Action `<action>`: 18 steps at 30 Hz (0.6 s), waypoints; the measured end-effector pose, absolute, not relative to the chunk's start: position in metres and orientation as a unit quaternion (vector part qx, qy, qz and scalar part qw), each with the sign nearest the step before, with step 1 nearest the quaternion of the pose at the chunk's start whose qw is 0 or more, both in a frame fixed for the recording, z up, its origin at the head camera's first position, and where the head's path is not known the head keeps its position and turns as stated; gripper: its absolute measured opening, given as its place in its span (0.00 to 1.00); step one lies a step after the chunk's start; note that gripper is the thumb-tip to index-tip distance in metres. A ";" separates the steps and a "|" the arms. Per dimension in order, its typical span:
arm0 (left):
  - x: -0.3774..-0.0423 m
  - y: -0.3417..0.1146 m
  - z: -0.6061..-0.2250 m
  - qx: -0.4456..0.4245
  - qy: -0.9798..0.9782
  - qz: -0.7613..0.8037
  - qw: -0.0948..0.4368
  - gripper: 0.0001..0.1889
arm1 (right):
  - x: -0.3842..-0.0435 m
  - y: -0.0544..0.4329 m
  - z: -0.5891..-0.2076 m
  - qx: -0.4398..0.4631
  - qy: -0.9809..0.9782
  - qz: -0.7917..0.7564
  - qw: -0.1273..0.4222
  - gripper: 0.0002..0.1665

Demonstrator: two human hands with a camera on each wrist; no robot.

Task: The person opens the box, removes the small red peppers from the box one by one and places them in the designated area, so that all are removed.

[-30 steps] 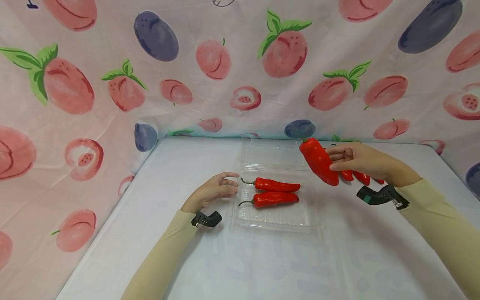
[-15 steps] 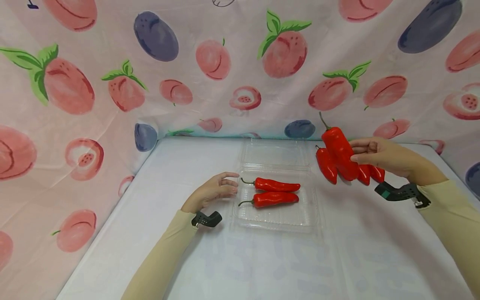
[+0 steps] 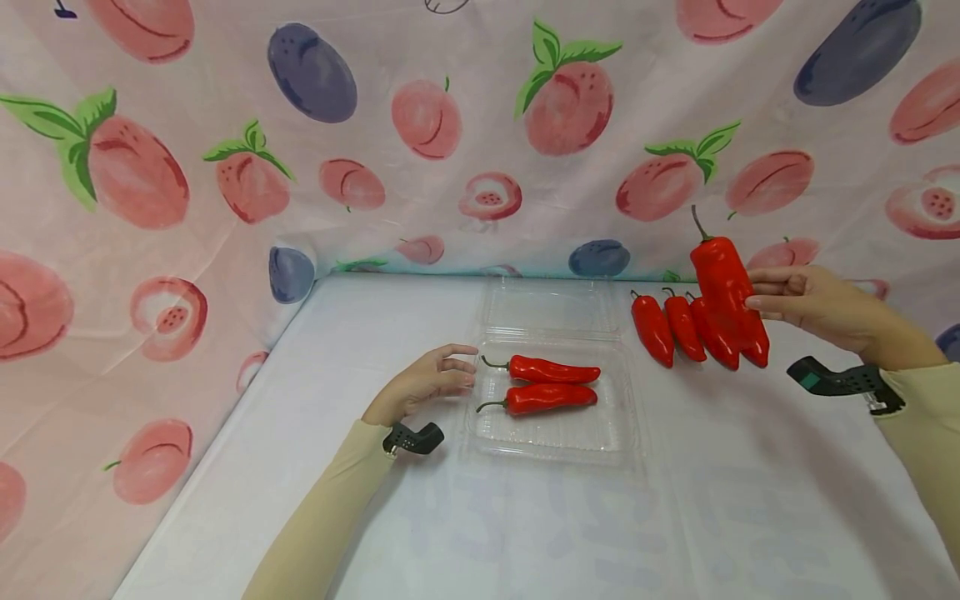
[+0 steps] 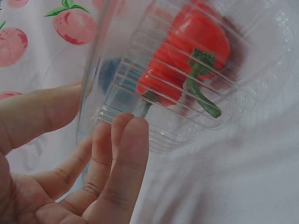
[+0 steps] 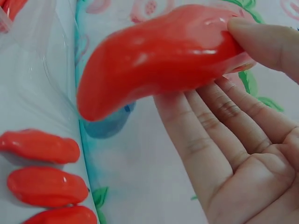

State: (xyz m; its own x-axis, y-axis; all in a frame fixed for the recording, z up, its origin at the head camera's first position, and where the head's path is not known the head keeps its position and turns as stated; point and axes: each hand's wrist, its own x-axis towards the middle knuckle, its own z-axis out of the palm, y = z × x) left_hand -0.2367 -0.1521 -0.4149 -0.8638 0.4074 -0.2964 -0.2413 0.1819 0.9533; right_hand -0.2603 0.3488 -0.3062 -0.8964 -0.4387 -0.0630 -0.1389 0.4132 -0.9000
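In the head view my right hand (image 3: 832, 308) holds a red pepper (image 3: 722, 271) in the air, its green stem pointing up. The right wrist view shows the thumb on one side of this pepper (image 5: 154, 56) and the fingers underneath. Below and behind it lies a row of several red peppers (image 3: 652, 329), partly hidden by the held one. My left hand (image 3: 423, 383) is at the left rim of a clear plastic container (image 3: 555, 437), fingers loosely extended against or close to its wall (image 4: 159, 135). Two red peppers (image 3: 551, 398) lie side by side inside, stems towards that hand.
The container's clear lid (image 3: 551, 307) lies opened out flat towards the back. A white cloth (image 3: 525, 533) covers the table. Behind and at the left stands a fruit-print curtain (image 3: 487, 100).
My right hand has carried the red pepper rightward from beside the container to over the row's right end, bringing more of the row into view. The left hand has stayed still.
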 end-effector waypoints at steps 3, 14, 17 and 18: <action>-0.237 -0.152 -0.414 0.057 0.727 0.635 0.254 0.30 | -0.260 0.357 -0.308 -0.156 0.835 -0.513 0.128 0.27; -0.237 -0.152 -0.415 0.053 0.728 0.635 0.253 0.30 | -0.266 0.377 -0.316 -0.085 0.819 -0.554 0.121 0.23; -0.237 -0.153 -0.416 0.052 0.727 0.636 0.253 0.30 | -0.268 0.382 -0.319 -0.072 0.813 -0.565 0.121 0.23; -0.237 -0.153 -0.416 0.053 0.727 0.637 0.253 0.30 | -0.268 0.383 -0.320 -0.068 0.812 -0.567 0.120 0.23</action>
